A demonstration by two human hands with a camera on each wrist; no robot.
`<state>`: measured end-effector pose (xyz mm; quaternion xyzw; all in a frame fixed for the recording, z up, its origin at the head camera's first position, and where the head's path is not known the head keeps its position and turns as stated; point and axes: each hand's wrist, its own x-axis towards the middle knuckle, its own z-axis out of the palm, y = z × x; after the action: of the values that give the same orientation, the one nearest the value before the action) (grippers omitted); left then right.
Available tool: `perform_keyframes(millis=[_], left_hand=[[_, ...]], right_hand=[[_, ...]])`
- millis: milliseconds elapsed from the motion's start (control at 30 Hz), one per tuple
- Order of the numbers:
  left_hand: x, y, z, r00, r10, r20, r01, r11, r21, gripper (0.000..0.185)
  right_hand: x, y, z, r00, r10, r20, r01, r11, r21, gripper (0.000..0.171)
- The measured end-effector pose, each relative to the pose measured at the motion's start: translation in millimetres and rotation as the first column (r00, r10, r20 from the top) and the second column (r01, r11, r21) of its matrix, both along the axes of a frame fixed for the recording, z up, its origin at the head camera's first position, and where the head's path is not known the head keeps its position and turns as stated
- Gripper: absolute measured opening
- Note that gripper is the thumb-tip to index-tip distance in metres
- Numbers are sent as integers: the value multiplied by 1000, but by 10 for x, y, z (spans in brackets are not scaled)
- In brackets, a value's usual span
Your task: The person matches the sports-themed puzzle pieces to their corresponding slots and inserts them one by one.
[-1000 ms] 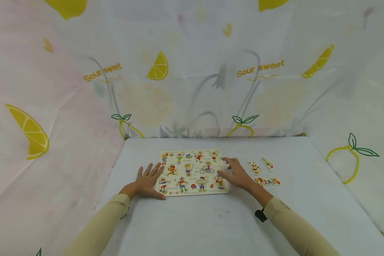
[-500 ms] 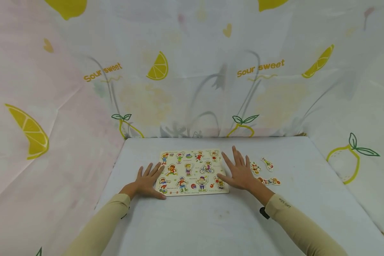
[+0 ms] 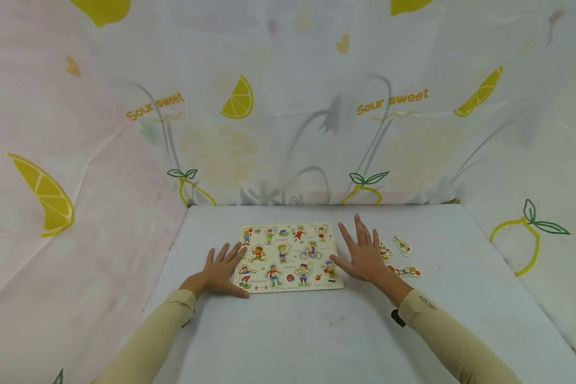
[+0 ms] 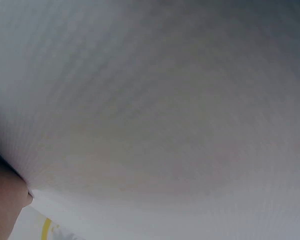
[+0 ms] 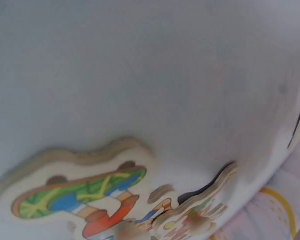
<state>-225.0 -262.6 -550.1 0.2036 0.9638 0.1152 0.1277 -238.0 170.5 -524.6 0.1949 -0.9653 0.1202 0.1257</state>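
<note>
A wooden puzzle board (image 3: 290, 257) with small cartoon sport figures lies flat on the white table (image 3: 317, 330). My left hand (image 3: 221, 273) rests flat at the board's left edge, fingers spread and straight. On the table at the board's right edge lies my right hand (image 3: 362, 253), flat and spread, its thumb touching the board. Loose figure pieces (image 3: 402, 246) lie just right of that hand, some partly hidden under it. Close up in the right wrist view is a skateboard piece (image 5: 77, 190) on the white surface. The left wrist view shows only blurred white cloth.
Cloth printed with lemons (image 3: 240, 101) and the words "Sour sweet" walls in the table at the back and both sides. Bare white tabletop stretches in front of the board and to the far right.
My right hand has lifted off the board's right part, moved right and flattened beside it, fingers spread. The left hand has stayed where it was.
</note>
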Motion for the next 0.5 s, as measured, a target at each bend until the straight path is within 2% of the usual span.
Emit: perform_keyframes(millis=[167,367,500], left_hand=[[-54,-40,-69,1000,7,-19,-7,999,-34,138],[-80,-44,-114,1000,7,-28,-8,999,-41,138],[-71,-27,-113,1000,6,-5,-6,999,-34,139]], right_hand=[[-27,66,9,999,-29,36,28,999,24,89],[-39,175,0,998,-56,4,56,998,-42,92],[-18,243,-25,994,-86,63,87,996,-21,93]])
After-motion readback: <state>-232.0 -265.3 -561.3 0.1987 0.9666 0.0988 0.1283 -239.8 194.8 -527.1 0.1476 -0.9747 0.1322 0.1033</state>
